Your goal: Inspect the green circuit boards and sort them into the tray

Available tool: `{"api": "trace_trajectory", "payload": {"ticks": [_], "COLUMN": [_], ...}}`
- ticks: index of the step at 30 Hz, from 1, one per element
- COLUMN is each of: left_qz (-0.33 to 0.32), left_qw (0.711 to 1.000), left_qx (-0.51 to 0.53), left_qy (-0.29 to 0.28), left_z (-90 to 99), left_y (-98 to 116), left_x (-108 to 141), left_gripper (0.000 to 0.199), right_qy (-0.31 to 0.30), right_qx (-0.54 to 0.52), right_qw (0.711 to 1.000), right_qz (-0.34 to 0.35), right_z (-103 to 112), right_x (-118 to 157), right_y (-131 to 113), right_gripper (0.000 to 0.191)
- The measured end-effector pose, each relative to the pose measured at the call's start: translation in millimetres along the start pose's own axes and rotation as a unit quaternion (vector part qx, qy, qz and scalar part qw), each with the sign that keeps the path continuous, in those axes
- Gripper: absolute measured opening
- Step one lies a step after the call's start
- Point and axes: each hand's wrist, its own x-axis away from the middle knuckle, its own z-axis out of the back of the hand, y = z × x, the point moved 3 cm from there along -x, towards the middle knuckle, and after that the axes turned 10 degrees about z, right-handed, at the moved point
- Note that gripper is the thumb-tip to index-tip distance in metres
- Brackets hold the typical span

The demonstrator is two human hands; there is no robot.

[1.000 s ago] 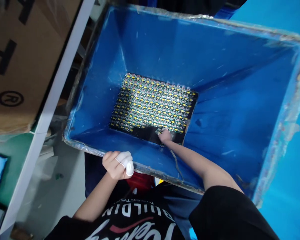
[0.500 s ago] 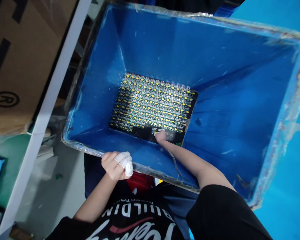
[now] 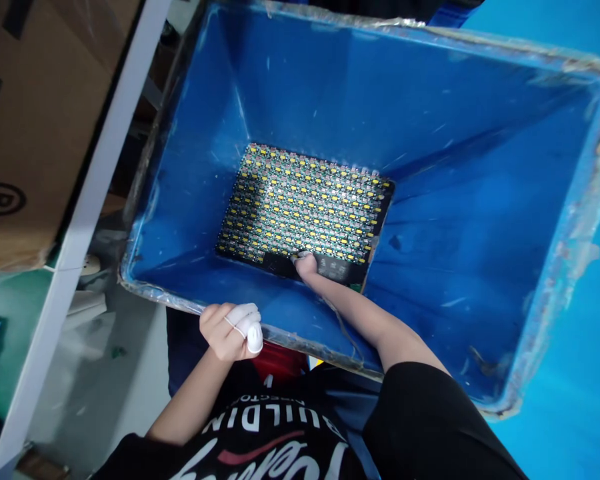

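A deep blue bin point(image 3: 460, 200) fills most of the view. At its bottom, rows of small circuit boards with yellow parts point(image 3: 305, 200) lie on a black sheet point(image 3: 280, 265). My left hand point(image 3: 231, 331), with white covers on some fingers, is closed round the near rim of the bin. Reaching deep inside, my right hand point(image 3: 306, 263) is at the near edge of the rows, its fingers drawn together. What those fingers hold, if anything, is too small to make out.
A brown cardboard box point(image 3: 40, 133) stands at the left behind a pale metal bar point(image 3: 100, 167). Below it is a green surface point(image 3: 17, 333). The bin's worn rim point(image 3: 320, 348) runs close in front of my body. A light blue surface point(image 3: 580, 320) lies at the right.
My right hand has moved a little left along the near edge of the rows. The small board that lay by its fingers no longer shows apart. My left hand keeps its grip on the rim.
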Motion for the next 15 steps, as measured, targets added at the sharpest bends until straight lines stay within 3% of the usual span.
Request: {"api": "trace_trajectory", "payload": {"ticks": [3, 5, 7, 12, 15], "left_qz": [-0.002, -0.003, -0.002, 0.002, -0.001], "left_qw": [1.000, 1.000, 1.000, 1.000, 1.000], "left_qx": [0.000, -0.001, -0.002, 0.002, 0.000], "left_qy": [0.001, -0.001, -0.002, 0.000, 0.004], "left_z": [-0.2, -0.3, -0.2, 0.1, 0.0], "left_y": [-0.5, -0.6, -0.4, 0.0, 0.2], "left_x": [0.5, 0.5, 0.3, -0.2, 0.0], "left_gripper": [0.019, 0.018, 0.018, 0.018, 0.017], "right_qy": [-0.008, -0.022, -0.038, -0.051, -0.083], "right_qx": [-0.002, 0.009, 0.036, 0.169, 0.236], "right_qw": [1.000, 1.000, 0.999, 0.984, 0.967], "right_qz": [0.005, 0.007, 0.007, -0.021, -0.056], "right_z": [2.6, 15.5, 41.7, 138.9, 169.5], "right_x": [1.4, 0.6, -1.4, 0.5, 12.7], "right_y": [-2.4, -0.7, 5.5, 39.4, 62.2], "right_gripper": [0.027, 0.027, 0.026, 0.026, 0.026]}}
